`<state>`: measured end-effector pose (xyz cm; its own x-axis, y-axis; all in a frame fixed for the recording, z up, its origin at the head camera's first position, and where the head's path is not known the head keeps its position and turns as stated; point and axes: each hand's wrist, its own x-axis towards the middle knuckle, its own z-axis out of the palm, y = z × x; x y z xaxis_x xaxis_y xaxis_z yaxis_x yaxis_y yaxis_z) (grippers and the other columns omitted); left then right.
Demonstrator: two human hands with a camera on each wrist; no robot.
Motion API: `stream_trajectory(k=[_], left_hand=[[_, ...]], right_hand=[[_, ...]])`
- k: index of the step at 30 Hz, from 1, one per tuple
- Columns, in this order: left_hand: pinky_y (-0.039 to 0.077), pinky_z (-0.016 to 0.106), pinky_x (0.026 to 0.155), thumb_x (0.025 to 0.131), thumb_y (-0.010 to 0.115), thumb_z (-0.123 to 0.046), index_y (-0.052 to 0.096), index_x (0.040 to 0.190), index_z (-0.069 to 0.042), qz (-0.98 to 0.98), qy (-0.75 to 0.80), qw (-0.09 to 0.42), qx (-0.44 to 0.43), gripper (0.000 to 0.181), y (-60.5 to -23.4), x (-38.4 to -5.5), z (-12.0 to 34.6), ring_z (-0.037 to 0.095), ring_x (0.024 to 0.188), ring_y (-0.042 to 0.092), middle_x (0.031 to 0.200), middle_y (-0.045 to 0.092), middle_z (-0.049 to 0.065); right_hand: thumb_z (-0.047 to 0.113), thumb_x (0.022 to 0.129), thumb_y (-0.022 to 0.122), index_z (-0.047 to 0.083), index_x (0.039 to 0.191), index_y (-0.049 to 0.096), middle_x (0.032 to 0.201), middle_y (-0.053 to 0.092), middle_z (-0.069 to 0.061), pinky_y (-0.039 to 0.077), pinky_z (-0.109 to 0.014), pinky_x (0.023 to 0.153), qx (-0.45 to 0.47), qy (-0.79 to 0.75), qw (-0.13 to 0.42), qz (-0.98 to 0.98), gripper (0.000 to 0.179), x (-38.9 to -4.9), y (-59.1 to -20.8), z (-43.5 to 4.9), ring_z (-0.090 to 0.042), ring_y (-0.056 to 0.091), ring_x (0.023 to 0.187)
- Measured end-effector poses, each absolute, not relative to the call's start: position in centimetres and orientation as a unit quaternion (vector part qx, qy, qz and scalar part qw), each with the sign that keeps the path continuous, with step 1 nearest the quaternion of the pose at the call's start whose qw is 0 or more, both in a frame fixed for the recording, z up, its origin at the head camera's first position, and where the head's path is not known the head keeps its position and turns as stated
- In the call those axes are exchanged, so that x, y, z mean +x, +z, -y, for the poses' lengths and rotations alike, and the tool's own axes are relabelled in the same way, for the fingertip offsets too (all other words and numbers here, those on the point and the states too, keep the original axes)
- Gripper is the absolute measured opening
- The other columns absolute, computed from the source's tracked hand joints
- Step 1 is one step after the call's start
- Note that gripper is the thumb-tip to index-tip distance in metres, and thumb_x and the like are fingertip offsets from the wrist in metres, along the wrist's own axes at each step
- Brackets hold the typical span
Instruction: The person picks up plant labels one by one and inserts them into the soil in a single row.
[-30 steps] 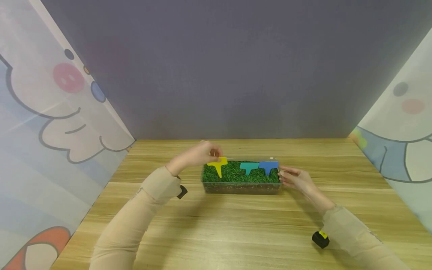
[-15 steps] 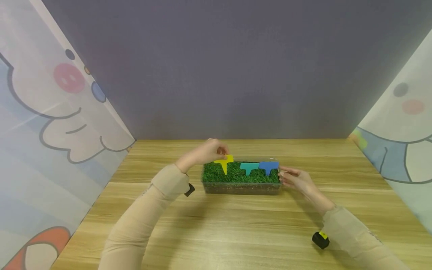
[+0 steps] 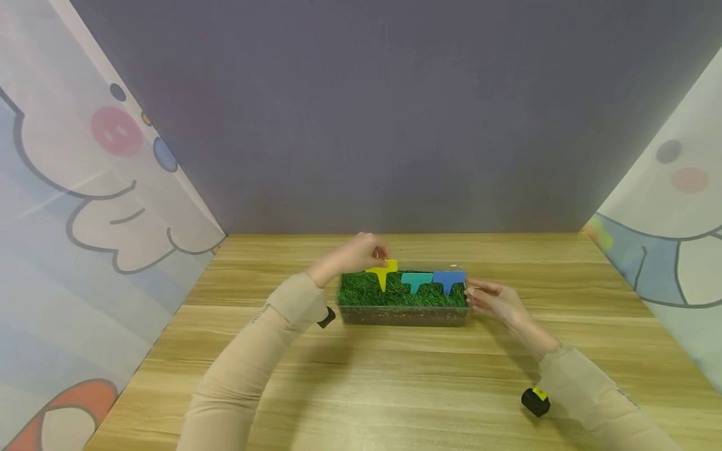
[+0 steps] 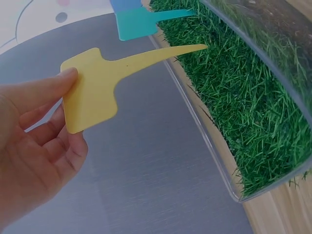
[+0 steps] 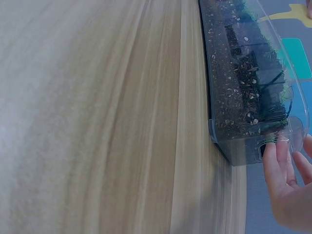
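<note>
My left hand (image 3: pixel 361 252) pinches the wide head of a yellow T-shaped plant label (image 3: pixel 383 270) between thumb and fingers. Its pointed stem aims down at the green grass (image 4: pixel 229 97); the tip shows whole in the left wrist view, and whether it touches the blades I cannot tell. To its right, a teal plant label (image 3: pixel 416 281) and a blue plant label (image 3: pixel 449 279) stand upright in the grass, side by side. The grass fills a clear plastic planter box (image 3: pixel 403 316). At the box's right end, my right hand (image 3: pixel 501 305) rests fairly straight fingertips against the end wall.
The box stands on a wood-grain table (image 3: pixel 406 382), near its back edge. Behind rises a dark grey panel (image 3: pixel 395 125). Cartoon-printed sheets (image 3: pixel 130 219) flank the table on both sides. Dark soil (image 5: pixel 234 73) with pale specks shows through the box wall.
My left hand has moved right along the box with the yellow plant label, bringing it closer to the teal one. The right hand, the box and the other labels have stayed put.
</note>
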<state>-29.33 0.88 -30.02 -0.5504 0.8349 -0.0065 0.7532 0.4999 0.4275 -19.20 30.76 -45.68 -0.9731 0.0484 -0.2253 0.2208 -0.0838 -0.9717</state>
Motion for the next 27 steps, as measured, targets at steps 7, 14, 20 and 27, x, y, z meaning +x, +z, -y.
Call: stream_trajectory(k=[7,14,20,27], left_hand=[[0.046,0.018,0.064,0.082,0.061,-0.007,0.065,0.091,-0.003,-0.86,0.188,0.098,0.464,0.01,-30.7,-29.5,-1.3,0.012,0.071,0.055,0.083,0.063,0.004],[0.045,0.019,0.067,0.082,0.061,-0.008,0.065,0.09,-0.004,-0.861,0.183,0.098,0.465,0.01,-31.3,-29.7,-1.5,0.012,0.073,0.055,0.085,0.063,0.004],[0.045,0.023,0.075,0.082,0.061,-0.007,0.065,0.092,-0.003,-0.862,0.185,0.102,0.46,0.011,-31.8,-29.7,-1.6,0.012,0.076,0.056,0.087,0.064,0.004],[0.047,0.02,0.073,0.082,0.061,-0.007,0.065,0.094,-0.003,-0.864,0.183,0.105,0.458,0.013,-32.4,-29.7,-1.9,0.012,0.079,0.057,0.091,0.064,0.005]], right_hand=[[0.045,0.059,0.076,0.004,0.132,0.038,0.095,0.064,0.008,0.048,-0.027,0.081,0.097,-0.729,0.059,-0.675,0.092,-19.2,-45.6,-30.8,-0.011,0.062,0.088],[0.045,0.058,0.076,0.003,0.132,0.038,0.095,0.064,0.007,0.047,-0.027,0.082,0.094,-0.731,0.061,-0.674,0.093,-19.2,-45.7,-30.9,-0.011,0.062,0.089],[0.044,0.059,0.076,0.004,0.131,0.039,0.095,0.064,0.007,0.048,-0.027,0.081,0.096,-0.729,0.058,-0.675,0.09,-19.2,-45.7,-30.9,-0.011,0.062,0.088],[0.043,0.059,0.076,0.005,0.131,0.04,0.094,0.064,0.007,0.048,-0.027,0.081,0.1,-0.729,0.057,-0.675,0.089,-19.3,-45.9,-31.0,-0.011,0.062,0.088]])
